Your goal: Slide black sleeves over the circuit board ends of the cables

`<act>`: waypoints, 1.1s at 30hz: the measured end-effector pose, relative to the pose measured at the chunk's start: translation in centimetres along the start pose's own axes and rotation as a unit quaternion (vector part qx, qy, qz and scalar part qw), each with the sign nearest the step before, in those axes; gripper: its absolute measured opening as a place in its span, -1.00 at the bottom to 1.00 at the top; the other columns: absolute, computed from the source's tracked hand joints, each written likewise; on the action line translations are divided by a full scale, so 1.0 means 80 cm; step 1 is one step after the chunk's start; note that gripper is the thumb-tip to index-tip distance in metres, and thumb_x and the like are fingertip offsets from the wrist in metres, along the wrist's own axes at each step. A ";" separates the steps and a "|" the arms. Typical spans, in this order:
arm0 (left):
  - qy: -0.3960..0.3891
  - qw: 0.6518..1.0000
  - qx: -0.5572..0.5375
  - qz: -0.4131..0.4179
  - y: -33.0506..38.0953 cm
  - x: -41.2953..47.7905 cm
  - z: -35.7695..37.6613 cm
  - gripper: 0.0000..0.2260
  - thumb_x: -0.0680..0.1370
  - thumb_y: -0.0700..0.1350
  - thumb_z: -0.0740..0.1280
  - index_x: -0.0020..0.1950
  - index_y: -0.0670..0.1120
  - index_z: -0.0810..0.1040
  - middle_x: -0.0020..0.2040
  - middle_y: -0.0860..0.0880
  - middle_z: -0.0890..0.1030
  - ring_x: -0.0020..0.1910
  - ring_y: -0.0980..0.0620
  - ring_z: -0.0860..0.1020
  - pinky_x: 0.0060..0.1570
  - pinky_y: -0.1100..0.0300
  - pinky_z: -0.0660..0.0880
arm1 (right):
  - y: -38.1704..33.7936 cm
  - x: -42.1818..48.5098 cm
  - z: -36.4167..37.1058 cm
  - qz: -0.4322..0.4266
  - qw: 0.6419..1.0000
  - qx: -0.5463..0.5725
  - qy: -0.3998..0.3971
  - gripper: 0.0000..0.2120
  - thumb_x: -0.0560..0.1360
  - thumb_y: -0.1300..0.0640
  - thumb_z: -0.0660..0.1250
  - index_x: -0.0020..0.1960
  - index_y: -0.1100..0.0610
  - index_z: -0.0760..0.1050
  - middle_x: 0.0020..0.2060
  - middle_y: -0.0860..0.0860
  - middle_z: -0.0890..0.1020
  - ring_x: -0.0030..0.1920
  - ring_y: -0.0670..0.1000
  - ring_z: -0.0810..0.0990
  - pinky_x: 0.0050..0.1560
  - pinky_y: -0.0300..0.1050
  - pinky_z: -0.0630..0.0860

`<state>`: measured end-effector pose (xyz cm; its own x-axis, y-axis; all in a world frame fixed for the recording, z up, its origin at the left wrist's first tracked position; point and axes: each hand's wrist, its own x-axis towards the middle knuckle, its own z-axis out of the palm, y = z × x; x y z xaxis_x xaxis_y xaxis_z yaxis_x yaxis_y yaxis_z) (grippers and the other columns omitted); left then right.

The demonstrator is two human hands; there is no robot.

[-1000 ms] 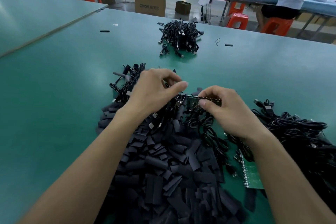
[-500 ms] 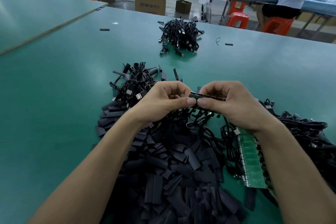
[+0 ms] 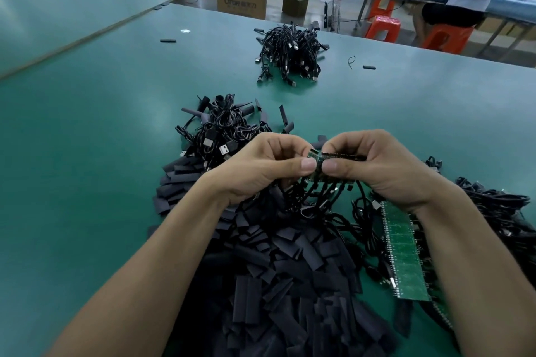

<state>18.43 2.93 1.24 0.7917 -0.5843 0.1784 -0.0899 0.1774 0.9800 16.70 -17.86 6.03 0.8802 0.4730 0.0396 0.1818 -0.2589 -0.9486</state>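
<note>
Now my left hand (image 3: 261,166) and right hand (image 3: 380,168) both pinch the circuit board strip (image 3: 318,158) above the near sleeve pile (image 3: 278,275); bending too hard could crack it or tear its cables (image 3: 326,195).

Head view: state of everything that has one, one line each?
left hand, pinches the circuit board strip's left end
right hand, grips the strip's other end
circuit board strip, held off the table, cables hanging beneath
black sleeves, loose heap on the table
green board panel, lying flat right of the sleeves
far cable bundle, heaped, untouched
</note>
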 end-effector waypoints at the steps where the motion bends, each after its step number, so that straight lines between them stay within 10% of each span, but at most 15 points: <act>1: 0.016 1.000 0.001 0.002 0.002 0.000 0.001 -0.90 0.52 -0.23 0.40 -0.18 -0.07 0.61 -0.31 0.06 0.53 -0.33 0.15 0.43 -0.24 0.35 0.39 | -0.001 0.000 0.000 -0.003 1.000 -0.006 0.024 -0.95 0.36 0.13 0.48 -0.18 0.07 0.64 -0.29 -0.05 0.65 -0.24 -0.13 0.57 -0.15 -0.35 0.50; 9: 0.105 0.980 -0.139 0.096 0.040 -0.008 -0.010 -0.92 0.62 -0.13 0.23 -0.03 -0.08 0.49 -0.17 -0.01 0.66 -0.13 0.02 0.64 0.06 0.07 0.57 | -0.016 -0.014 -0.021 0.042 0.943 -0.288 0.162 -0.86 0.44 0.15 0.53 -0.21 -0.03 0.61 -0.33 -0.08 0.68 -0.30 -0.23 0.60 -0.19 -0.26 0.44; 12: 0.183 0.968 -0.098 0.143 0.054 -0.009 -0.007 -0.88 0.65 -0.08 0.20 -0.06 -0.01 0.48 -0.32 0.05 0.57 -0.42 0.13 0.49 -0.22 0.16 0.58 | -0.024 -0.019 -0.015 0.043 0.908 -0.356 0.216 -0.80 0.44 0.12 0.54 -0.26 -0.08 0.56 -0.32 -0.16 0.64 -0.21 -0.21 0.59 -0.20 -0.27 0.39; 20: 0.340 0.921 0.147 0.119 0.064 -0.013 -0.011 -0.88 0.62 -0.04 0.36 -0.10 0.08 0.64 -0.44 0.10 0.54 -0.54 0.21 0.33 -0.50 0.34 0.26 | -0.054 -0.017 0.042 0.217 0.865 -0.452 -0.016 -0.74 0.29 -0.15 0.59 -0.22 -0.02 0.61 -0.23 -0.10 0.66 -0.16 -0.06 0.63 -0.05 0.01 0.60; 25: 0.402 0.897 0.162 0.089 0.062 -0.012 -0.016 -0.75 0.70 0.00 0.21 -0.07 0.13 0.65 -0.28 -0.06 0.30 -0.37 -0.02 0.24 -0.44 0.29 0.24 | -0.070 -0.004 0.082 0.143 0.804 -0.576 -0.031 -0.75 0.46 -0.18 0.41 -0.05 -0.01 0.56 -0.13 -0.05 0.61 -0.09 0.04 0.55 -0.05 -0.04 0.32; 29: 0.433 0.884 0.164 0.067 0.065 -0.009 -0.019 -0.78 0.70 -0.07 0.15 0.02 0.12 0.57 -0.23 0.11 0.19 -0.41 0.13 0.26 -0.39 0.20 0.25 | -0.059 0.014 0.133 0.010 0.851 -0.524 -0.032 -0.79 0.52 0.21 0.35 0.12 0.02 0.58 -0.02 0.04 0.63 -0.06 0.13 0.62 -0.05 -0.04 0.53; 33: 0.426 0.885 0.175 0.061 0.064 -0.011 -0.023 -0.76 0.66 -0.16 0.14 0.03 0.15 0.52 -0.28 0.00 0.38 -0.38 0.10 0.30 -0.38 0.16 0.25 | -0.032 0.033 0.172 0.012 0.875 -0.479 -0.070 -0.81 0.60 0.01 0.33 0.07 0.13 0.55 0.03 0.07 0.57 -0.03 0.17 0.57 -0.16 -0.07 0.39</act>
<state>18.38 5.84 5.93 0.9181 0.2581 0.3008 -0.2707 -0.1461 0.9515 12.56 -4.34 4.21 0.8385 0.5393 -0.0785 0.5076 -0.8253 -0.2475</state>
